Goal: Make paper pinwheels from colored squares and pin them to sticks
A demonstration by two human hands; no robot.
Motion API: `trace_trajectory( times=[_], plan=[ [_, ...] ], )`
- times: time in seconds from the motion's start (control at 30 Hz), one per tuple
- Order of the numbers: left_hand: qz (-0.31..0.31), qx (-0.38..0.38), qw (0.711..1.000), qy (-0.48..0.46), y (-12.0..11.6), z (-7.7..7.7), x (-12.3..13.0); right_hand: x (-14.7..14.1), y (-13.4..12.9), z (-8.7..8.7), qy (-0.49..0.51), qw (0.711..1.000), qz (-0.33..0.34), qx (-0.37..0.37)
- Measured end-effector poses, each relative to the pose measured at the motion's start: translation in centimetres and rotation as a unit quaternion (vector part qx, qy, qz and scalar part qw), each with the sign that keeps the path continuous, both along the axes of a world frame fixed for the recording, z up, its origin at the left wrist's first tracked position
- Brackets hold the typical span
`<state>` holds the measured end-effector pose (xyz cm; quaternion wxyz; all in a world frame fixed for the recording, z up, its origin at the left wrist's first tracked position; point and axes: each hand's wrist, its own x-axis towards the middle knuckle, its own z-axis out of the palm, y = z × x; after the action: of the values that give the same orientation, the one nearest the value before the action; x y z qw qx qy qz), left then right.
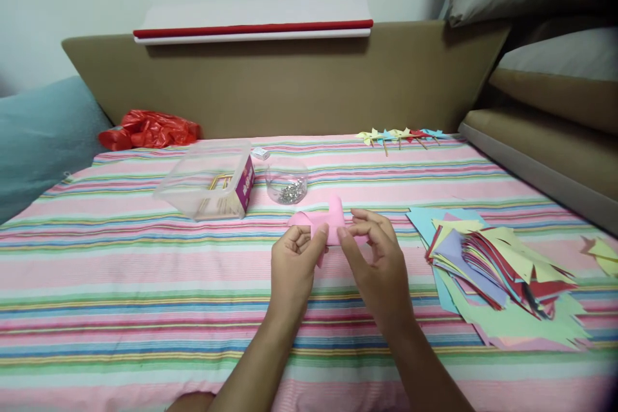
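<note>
A pink paper pinwheel [334, 215] with curled-over blades is held up between my two hands, just above the striped cloth. My left hand [298, 264] pinches its left side between thumb and fingers. On the other side, my right hand [379, 264] grips the paper with thumb and forefinger, the thumb tip near the middle. Parts of the blades are hidden behind my fingers. Just beyond the pinwheel stands a round clear tub [286, 174] with small silvery metal pieces [292, 192] at its bottom.
Left of the tub, a clear plastic box [193, 174] holds thin sticks. Coloured paper sheets [512, 270] lie piled at right. Several finished pinwheels [398, 135] on sticks rest at the back. A red plastic bag [154, 130] sits back left, and cushions [545, 154] border the right.
</note>
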<state>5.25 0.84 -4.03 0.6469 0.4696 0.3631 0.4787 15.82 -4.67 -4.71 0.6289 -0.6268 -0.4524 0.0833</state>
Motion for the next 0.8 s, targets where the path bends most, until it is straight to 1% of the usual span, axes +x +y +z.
trace_trajectory(
  times=[0.07, 0.17, 0.23, 0.3, 0.37, 0.43, 0.5, 0.57, 0.6, 0.67, 0.7, 0.73, 0.8],
  plan=[
    [0.001, -0.015, 1.000, -0.022, 0.1, 0.0, -0.1, 0.7, -0.2, 0.0, -0.067, 0.997, 0.032, 0.002],
    [-0.022, -0.033, 0.999, -0.028, 0.2, 0.0, -0.2, 1.9, -0.5, -0.1, -0.176, 0.981, 0.082, -0.005],
    [-0.041, -0.035, 0.998, -0.015, 0.2, 0.0, -0.3, 2.4, -0.6, -0.2, -0.206, 0.974, 0.089, -0.005],
    [-0.048, -0.034, 0.998, -0.009, 0.2, 0.1, -0.4, 2.3, -0.7, -0.3, -0.201, 0.975, 0.089, -0.009],
    [-0.041, -0.035, 0.998, -0.013, 0.4, 0.2, -0.6, 2.1, -0.7, -0.5, -0.169, 0.981, 0.089, -0.016],
    [-0.026, -0.038, 0.999, -0.020, 0.7, 0.3, -0.9, 2.1, -0.5, -0.8, -0.103, 0.992, 0.070, -0.001],
    [-0.009, -0.048, 0.998, -0.033, 1.0, 0.5, -1.2, 2.7, 0.3, -0.8, -0.019, 0.999, 0.026, 0.022],
    [-0.012, -0.066, 0.996, -0.064, 1.3, 0.9, -1.6, 3.7, 2.1, -0.4, 0.024, 1.000, -0.005, 0.009],
    [-0.026, -0.077, 0.993, -0.084, 1.3, 1.1, -1.7, 4.2, 3.4, 0.1, 0.011, 1.000, -0.001, -0.016],
    [-0.066, -0.093, 0.986, -0.119, 1.3, 1.5, -1.9, 4.8, 6.7, 1.5, -0.103, 0.990, 0.035, -0.086],
    [-0.088, -0.098, 0.983, -0.132, 1.2, 1.8, -2.0, 4.8, 8.7, 2.3, -0.193, 0.972, 0.059, -0.122],
    [-0.105, -0.102, 0.979, -0.142, 1.1, 2.0, -2.0, 4.6, 10.7, 3.2, -0.306, 0.933, 0.088, -0.170],
    [-0.120, -0.113, 0.973, -0.159, 1.0, 2.3, -2.2, 3.7, 15.0, 4.7, -0.377, 0.894, 0.138, -0.200]
  ],
)
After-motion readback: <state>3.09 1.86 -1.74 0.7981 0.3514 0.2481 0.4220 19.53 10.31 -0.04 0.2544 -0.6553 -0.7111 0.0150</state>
